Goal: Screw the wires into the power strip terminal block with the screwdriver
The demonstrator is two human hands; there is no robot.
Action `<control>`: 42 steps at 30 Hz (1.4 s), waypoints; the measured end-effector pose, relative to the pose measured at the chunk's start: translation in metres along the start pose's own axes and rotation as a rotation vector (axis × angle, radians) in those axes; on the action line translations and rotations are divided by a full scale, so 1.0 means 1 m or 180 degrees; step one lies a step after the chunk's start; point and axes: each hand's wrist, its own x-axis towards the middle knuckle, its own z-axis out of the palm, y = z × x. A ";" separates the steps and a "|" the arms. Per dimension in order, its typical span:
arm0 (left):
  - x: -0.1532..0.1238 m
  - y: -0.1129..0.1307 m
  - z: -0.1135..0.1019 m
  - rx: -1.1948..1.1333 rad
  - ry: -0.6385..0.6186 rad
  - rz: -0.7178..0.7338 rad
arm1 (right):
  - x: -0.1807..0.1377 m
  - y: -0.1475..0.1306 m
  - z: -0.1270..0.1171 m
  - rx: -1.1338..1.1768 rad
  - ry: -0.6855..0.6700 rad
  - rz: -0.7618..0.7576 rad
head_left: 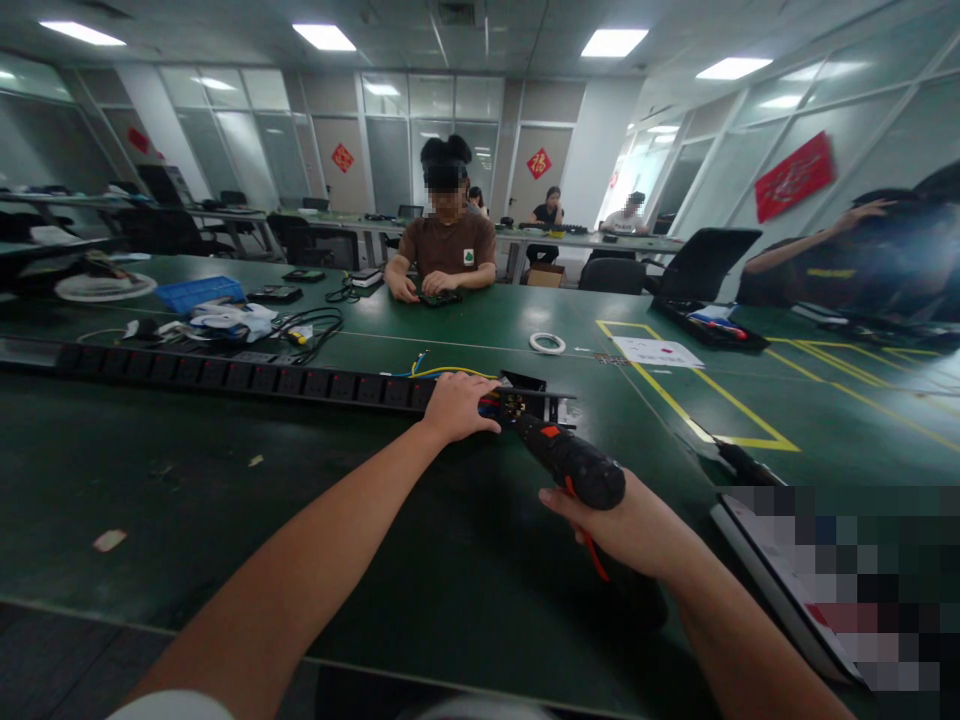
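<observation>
A long black power strip [322,390] with a row of sockets lies across the green table. My left hand [459,405] is wrapped over its right end, thumb on the near side and fingers on top. In my right hand [630,525] is a black and orange cordless drill [574,465], its nose pointed at the strip's open end. Brass-coloured terminals and coloured wires show there; whether the bit touches a screw I cannot tell. A yellow-green wire [450,371] runs along the strip's far side.
Beyond the strip are a blue tray [201,293], black cables [319,325], a white ring [547,343] and a paper sheet [656,352]. To the right lies a white-edged book-like object [780,580]. A co-worker [446,240] sits across the green table [360,540].
</observation>
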 end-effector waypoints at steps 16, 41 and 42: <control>0.001 0.000 0.000 -0.0001 0.0083 0.0061 | 0.002 0.000 0.001 0.0301 -0.0112 0.0085; 0.002 0.001 -0.002 0.0058 0.0044 0.0028 | 0.004 -0.001 0.000 0.0099 -0.0111 0.0103; 0.002 0.001 -0.002 0.0070 0.0042 0.0028 | 0.004 -0.001 0.000 0.0103 -0.0104 0.0102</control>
